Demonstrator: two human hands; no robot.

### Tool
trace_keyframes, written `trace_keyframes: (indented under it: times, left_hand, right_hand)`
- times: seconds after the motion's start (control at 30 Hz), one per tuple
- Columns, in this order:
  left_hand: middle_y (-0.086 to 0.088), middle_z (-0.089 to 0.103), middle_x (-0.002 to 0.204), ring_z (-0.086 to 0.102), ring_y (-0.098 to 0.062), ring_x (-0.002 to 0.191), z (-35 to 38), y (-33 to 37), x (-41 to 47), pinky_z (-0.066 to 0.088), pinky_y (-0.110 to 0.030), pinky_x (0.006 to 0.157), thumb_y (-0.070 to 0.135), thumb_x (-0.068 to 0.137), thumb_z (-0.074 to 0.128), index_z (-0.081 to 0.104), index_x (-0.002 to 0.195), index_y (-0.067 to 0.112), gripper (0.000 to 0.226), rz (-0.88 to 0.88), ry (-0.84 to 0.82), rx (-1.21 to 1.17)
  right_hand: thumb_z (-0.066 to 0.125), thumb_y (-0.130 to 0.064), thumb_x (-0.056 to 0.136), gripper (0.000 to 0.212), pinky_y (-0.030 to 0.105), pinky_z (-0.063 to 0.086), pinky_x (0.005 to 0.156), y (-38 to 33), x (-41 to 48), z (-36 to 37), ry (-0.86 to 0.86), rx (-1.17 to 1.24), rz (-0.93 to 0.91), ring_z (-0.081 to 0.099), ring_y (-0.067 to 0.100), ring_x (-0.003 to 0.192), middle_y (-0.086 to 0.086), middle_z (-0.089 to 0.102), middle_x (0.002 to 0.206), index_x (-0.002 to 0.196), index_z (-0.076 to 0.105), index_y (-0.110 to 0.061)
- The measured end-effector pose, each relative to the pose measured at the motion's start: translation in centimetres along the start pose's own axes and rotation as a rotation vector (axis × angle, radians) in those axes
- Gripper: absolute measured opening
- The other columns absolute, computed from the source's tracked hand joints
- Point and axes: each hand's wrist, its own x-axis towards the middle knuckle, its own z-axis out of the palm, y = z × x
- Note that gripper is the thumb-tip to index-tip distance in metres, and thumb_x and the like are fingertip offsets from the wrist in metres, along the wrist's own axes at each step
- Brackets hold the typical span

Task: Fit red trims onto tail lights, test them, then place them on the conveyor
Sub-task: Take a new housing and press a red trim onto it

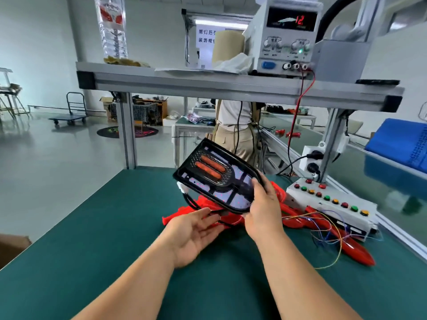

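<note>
My right hand [262, 204] grips the near right edge of a black tail light [215, 176], holding it tilted above the green mat. Two orange-red strips glow inside its housing. A black cable hangs from the light's left side down to my left hand [196, 232], which is palm up with the fingertips closed on the cable's end. Beneath the light lies a heap of red trims [184, 214], and more red trims [355, 249] lie to the right on the mat.
A white test box [332, 204] with coloured buttons and loose wires sits at the right. A power supply [286, 35] showing 12 stands on the upper shelf. The conveyor [307, 135] runs behind at right, with a person standing beyond the bench. A blue bin [399, 144] is far right.
</note>
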Motion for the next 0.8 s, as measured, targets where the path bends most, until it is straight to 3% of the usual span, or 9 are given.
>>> trace_keyframes:
  times: [0.07,0.13,0.23,0.3,0.4,0.5,0.63,0.73,0.8]
  left_hand:
    - [-0.027,0.062,0.125,0.062,-0.041,0.106,-0.6,1.2,0.1,0.057,-0.044,0.082,0.002,0.097,0.033,0.055,0.121,0.003,0.033,-0.033,0.005,-0.121]
    - [-0.025,0.066,0.118,0.066,-0.038,0.101,-1.1,2.0,0.2,0.055,-0.047,0.084,0.012,0.098,0.029,0.064,0.112,0.000,0.040,-0.029,-0.018,-0.189]
    - [-0.022,0.074,0.090,0.074,-0.032,0.074,-2.2,2.7,0.9,0.060,-0.038,0.057,0.011,0.093,0.032,0.079,0.083,0.001,0.049,0.033,-0.030,-0.143]
    - [-0.028,0.072,0.098,0.073,-0.040,0.076,-3.1,3.2,1.0,0.059,-0.046,0.058,0.022,0.093,0.036,0.075,0.098,0.001,0.044,0.048,-0.005,-0.124]
    - [-0.031,0.065,0.118,0.067,-0.049,0.100,-4.3,4.4,1.6,0.049,-0.057,0.084,0.053,0.095,0.041,0.057,0.123,0.013,0.051,0.032,-0.102,-0.284]
    - [-0.030,0.062,0.124,0.067,-0.041,0.103,-5.1,5.6,1.6,0.056,-0.054,0.085,0.033,0.084,0.055,0.056,0.128,0.017,0.047,0.049,-0.159,-0.179]
    - [-0.014,0.072,0.115,0.071,-0.026,0.096,-6.0,6.5,1.3,0.060,-0.032,0.070,0.014,0.074,0.068,0.064,0.121,0.016,0.047,0.119,-0.093,0.419]
    - [-0.010,0.074,0.098,0.072,-0.012,0.076,-5.6,5.9,2.2,0.058,-0.022,0.061,-0.005,0.087,0.061,0.067,0.111,0.011,0.029,0.261,0.050,0.513]
    - [-0.007,0.070,0.088,0.069,-0.009,0.068,-5.2,4.9,3.1,0.057,-0.020,0.059,-0.008,0.091,0.056,0.068,0.107,0.008,0.025,0.407,0.163,0.507]
  right_hand:
    - [0.047,-0.010,0.100,0.032,0.033,0.059,0.070,-0.5,0.7,-0.8,-0.077,0.065,0.077,0.074,0.016,0.085,-0.001,0.077,0.096,0.096,0.075,-0.025]
    - [0.047,-0.007,0.097,0.031,0.041,0.057,0.081,-0.6,1.2,-1.4,-0.212,0.054,0.169,0.072,0.025,0.089,0.008,0.075,0.102,0.096,0.077,-0.019]
    - [0.050,-0.007,0.094,0.028,0.044,0.053,0.089,-0.4,1.3,-2.3,-0.390,-0.136,0.264,0.068,0.029,0.095,0.016,0.071,0.112,0.110,0.072,-0.012]
    - [0.051,-0.004,0.094,0.028,0.035,0.057,0.081,-0.1,1.3,-3.0,-0.447,-0.244,0.284,0.070,0.025,0.091,0.013,0.074,0.107,0.105,0.075,-0.013]
    - [0.050,0.003,0.093,0.032,0.025,0.056,0.076,0.1,0.6,-3.2,-0.562,-0.440,0.278,0.071,0.014,0.084,0.002,0.076,0.095,0.100,0.074,-0.017]
    - [0.049,0.003,0.094,0.031,0.028,0.055,0.083,0.7,0.2,-2.9,-0.566,-0.514,0.292,0.069,0.015,0.085,0.001,0.075,0.095,0.108,0.070,-0.015]
    - [0.050,0.000,0.095,0.031,0.026,0.055,0.080,1.3,0.4,-2.9,-0.488,-0.539,0.295,0.069,0.016,0.086,0.004,0.075,0.098,0.107,0.072,-0.017]
    - [0.054,-0.009,0.092,0.024,0.025,0.053,0.075,1.2,0.5,-3.3,-0.470,-0.750,0.249,0.066,0.012,0.079,-0.002,0.074,0.089,0.090,0.074,-0.022]
    - [0.061,-0.030,0.091,0.030,0.029,0.045,0.070,0.6,0.8,-3.4,-0.435,-0.987,0.164,0.057,0.009,0.068,-0.014,0.063,0.064,0.062,0.066,-0.025]
